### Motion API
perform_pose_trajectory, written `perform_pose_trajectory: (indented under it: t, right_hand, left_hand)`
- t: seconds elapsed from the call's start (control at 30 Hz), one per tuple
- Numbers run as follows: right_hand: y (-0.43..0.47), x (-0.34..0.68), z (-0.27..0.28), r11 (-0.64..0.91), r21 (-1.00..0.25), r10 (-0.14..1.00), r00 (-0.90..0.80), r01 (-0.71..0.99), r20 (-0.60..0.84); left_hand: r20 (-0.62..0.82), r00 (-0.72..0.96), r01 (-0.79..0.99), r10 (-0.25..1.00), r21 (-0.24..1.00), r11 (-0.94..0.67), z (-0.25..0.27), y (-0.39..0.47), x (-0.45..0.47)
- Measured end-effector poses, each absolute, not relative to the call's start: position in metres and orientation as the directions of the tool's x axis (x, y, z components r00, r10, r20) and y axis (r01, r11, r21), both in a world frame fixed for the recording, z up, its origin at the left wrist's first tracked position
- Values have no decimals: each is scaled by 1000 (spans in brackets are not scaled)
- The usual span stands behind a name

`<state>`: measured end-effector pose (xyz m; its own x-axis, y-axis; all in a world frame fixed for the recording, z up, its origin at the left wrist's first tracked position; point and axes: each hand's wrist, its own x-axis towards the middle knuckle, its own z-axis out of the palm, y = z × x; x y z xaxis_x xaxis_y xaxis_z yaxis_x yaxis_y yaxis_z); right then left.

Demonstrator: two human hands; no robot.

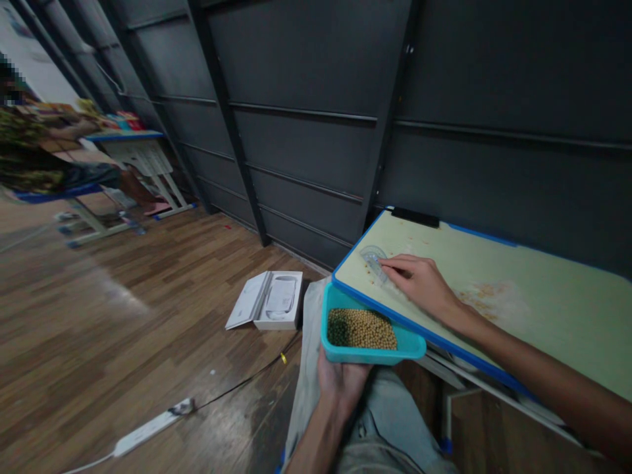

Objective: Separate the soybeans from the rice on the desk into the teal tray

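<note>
My left hand [340, 378] is under a turquoise plastic box [375, 356], holding it just below the desk's front left edge. Inside the box lie many yellow soybeans [370, 329] and a patch of dark green beans [338, 328] at the left. With its fingertips pinched, my right hand [417, 280] grips a clear plastic protractor [374, 255] that rests on the desktop [553, 283]. A few small yellowish bits are scattered around the protractor. More yellowish crumbs [478, 296] lie near my right forearm.
An open white box [281, 299] sits on the wooden floor left of the desk. A power strip [153, 426] and its cable lie nearer. The dark panelled wall [306, 125] stands behind. A seated person [44, 151] is at another desk [128, 135], far left.
</note>
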<state>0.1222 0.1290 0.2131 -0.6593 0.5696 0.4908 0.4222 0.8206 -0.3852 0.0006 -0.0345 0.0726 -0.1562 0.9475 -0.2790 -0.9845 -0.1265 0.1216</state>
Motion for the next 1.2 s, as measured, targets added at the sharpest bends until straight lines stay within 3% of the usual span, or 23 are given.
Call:
perform_pose_trajectory:
  t: [0.5, 0.73, 1.2]
  right_hand:
    - [125, 115, 215, 801, -482, 572, -689, 355, 445]
    - [124, 114, 215, 780, -543, 565, -721, 310, 401]
    - [107, 117, 221, 826, -529, 446, -798, 193, 405]
  left_hand:
    - [-275, -112, -992, 955, 80, -93, 75, -34, -4]
    - [-265, -120, -986, 957, 143, -84, 78, -34, -9]
    - [-283, -106, -988, 953, 136, -70, 78, -33, -11]
